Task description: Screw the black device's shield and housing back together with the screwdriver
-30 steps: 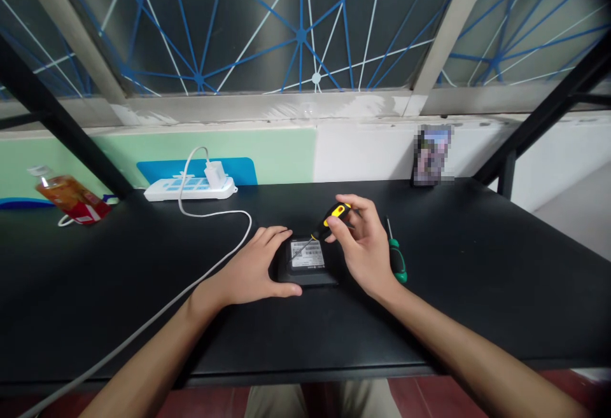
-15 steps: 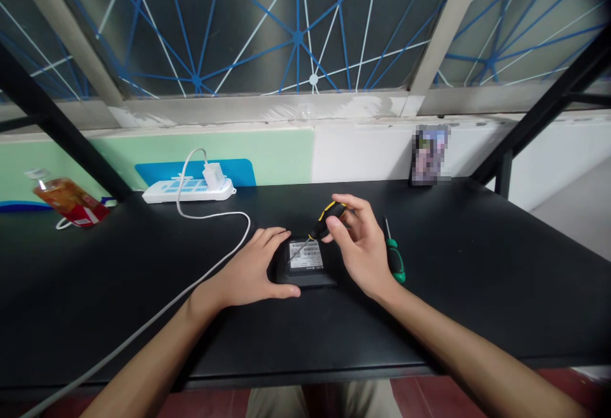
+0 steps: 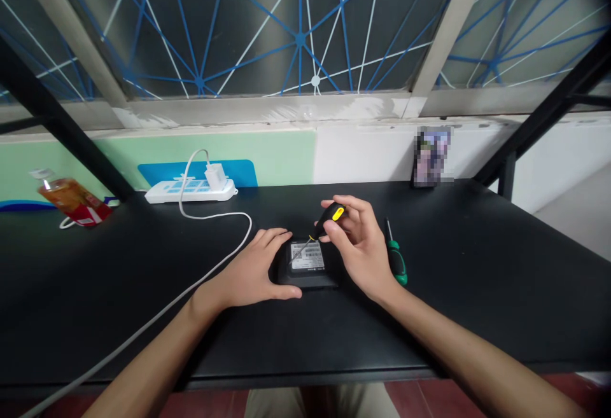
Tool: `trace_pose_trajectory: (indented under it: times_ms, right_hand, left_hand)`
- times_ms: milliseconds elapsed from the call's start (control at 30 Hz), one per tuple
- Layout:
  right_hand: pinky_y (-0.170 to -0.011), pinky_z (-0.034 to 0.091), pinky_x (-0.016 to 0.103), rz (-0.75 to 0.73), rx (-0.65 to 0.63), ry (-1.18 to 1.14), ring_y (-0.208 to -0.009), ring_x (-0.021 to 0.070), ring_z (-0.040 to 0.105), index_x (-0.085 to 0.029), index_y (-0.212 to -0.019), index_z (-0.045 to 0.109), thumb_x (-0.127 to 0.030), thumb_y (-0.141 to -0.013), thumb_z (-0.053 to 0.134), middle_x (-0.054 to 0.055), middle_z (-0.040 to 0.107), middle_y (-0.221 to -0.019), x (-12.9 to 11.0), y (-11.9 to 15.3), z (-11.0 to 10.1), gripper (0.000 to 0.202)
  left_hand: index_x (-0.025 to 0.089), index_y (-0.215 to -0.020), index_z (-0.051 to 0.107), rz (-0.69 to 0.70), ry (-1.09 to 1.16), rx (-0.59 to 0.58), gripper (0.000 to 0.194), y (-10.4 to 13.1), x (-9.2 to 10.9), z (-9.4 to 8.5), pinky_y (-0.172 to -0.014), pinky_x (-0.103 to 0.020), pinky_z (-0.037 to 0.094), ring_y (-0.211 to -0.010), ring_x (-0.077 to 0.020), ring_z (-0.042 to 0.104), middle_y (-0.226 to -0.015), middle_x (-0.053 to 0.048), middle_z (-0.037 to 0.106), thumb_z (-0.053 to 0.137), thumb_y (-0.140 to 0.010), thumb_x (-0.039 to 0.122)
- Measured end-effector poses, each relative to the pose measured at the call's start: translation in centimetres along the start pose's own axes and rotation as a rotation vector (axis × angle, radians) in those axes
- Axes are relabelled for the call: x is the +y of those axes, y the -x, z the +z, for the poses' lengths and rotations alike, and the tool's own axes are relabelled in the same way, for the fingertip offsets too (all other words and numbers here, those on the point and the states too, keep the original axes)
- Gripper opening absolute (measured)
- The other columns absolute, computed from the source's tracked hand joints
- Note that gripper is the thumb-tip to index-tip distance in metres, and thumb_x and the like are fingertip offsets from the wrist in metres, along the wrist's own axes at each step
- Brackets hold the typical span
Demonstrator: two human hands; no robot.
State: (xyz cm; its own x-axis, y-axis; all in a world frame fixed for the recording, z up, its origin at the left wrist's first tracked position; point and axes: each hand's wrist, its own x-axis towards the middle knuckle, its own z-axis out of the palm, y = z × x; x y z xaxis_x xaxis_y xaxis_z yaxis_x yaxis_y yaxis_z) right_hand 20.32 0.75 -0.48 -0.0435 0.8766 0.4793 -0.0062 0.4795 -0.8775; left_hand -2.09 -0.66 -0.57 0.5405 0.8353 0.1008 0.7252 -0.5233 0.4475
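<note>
A flat black box-shaped device (image 3: 308, 280) with a white printed label on its upper face lies on the black desk (image 3: 296, 335). My left hand (image 3: 252, 270) grips it from the left side, thumb along the near edge and fingers at the far edge. Between the thumb and fingers of my right hand (image 3: 361, 249) is a screwdriver (image 3: 330, 219) with a black and yellow handle. Its thin shaft slants down to the left across the label, with the tip at the device's left part. Just right of my right hand lies a green and black screwdriver (image 3: 396, 260).
A white power strip (image 3: 191, 190) with a plugged-in charger stands at the back left; its white cable (image 3: 210, 271) runs beside my left arm. Further left is a tilted drink bottle (image 3: 76, 200). A phone (image 3: 431, 157) leans against the wall at the back right.
The black and yellow handle has turned in my right hand, showing a different side, and the fingers have shifted around it. My left hand and the device stay in place.
</note>
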Motion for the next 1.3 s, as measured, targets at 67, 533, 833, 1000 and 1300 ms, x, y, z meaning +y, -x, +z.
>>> trace_pose_trajectory:
  times_ms: [67, 533, 833, 1000, 1300]
  right_hand:
    - [-0.066, 0.063, 0.034, -0.015, 0.027, 0.014, -0.086, 0.0165, 0.065, -0.033, -0.120, 0.055, -0.032, -0.086, 0.070, 0.002, 0.063, -0.113, 0.3, 0.0, 0.0, 0.037]
    - [-0.074, 0.066, 0.038, 0.061, -0.032, -0.024, -0.092, 0.0189, 0.071, -0.033, -0.136, 0.042, -0.032, -0.092, 0.061, 0.006, 0.065, -0.124, 0.4, 0.1, 0.2, 0.047]
    - [-0.073, 0.065, 0.039, 0.051, 0.110, -0.086, -0.079, 0.0168, 0.067, -0.030, -0.137, 0.038, -0.034, -0.088, 0.067, 0.003, 0.065, -0.103, 0.8, -1.2, -0.2, 0.057]
    - [-0.058, 0.055, 0.032, 0.020, 0.185, 0.198, -0.070, 0.0150, 0.060, -0.027, -0.135, 0.046, -0.041, -0.088, 0.065, 0.001, 0.059, -0.091, 1.3, -3.1, -2.5, 0.053]
    - [-0.076, 0.048, 0.037, 0.096, -0.205, 1.221, -0.089, 0.0240, 0.065, -0.020, -0.134, 0.058, -0.032, -0.093, 0.050, 0.008, 0.070, -0.097, 1.7, -3.5, -3.8, 0.044]
  left_hand:
    - [0.020, -0.148, 0.040, 0.003, -0.002, 0.003, 0.094, 0.0, 0.0, 0.0, -0.116, -0.058, 0.034, -0.140, -0.0398, 0.039, -0.152, -0.017, 0.043, 0.073, -0.075, 0.068]
    - [0.017, -0.149, 0.037, 0.003, -0.016, -0.011, 0.096, 0.0, -0.3, 0.1, -0.118, -0.055, 0.033, -0.141, -0.0377, 0.038, -0.152, -0.018, 0.040, 0.072, -0.076, 0.069]
    - [0.021, -0.148, 0.037, 0.016, -0.017, -0.001, 0.092, 0.1, -0.2, 0.2, -0.117, -0.057, 0.033, -0.140, -0.0373, 0.038, -0.153, -0.016, 0.041, 0.073, -0.077, 0.066]
    - [0.018, -0.149, 0.037, -0.007, -0.020, -0.018, 0.093, 0.1, -0.1, 0.1, -0.119, -0.057, 0.031, -0.142, -0.0371, 0.036, -0.154, -0.017, 0.039, 0.073, -0.077, 0.065]
    - [0.017, -0.149, 0.037, -0.006, -0.014, -0.017, 0.094, 0.0, -0.1, 0.1, -0.118, -0.057, 0.032, -0.142, -0.0371, 0.037, -0.153, -0.017, 0.040, 0.072, -0.077, 0.067]
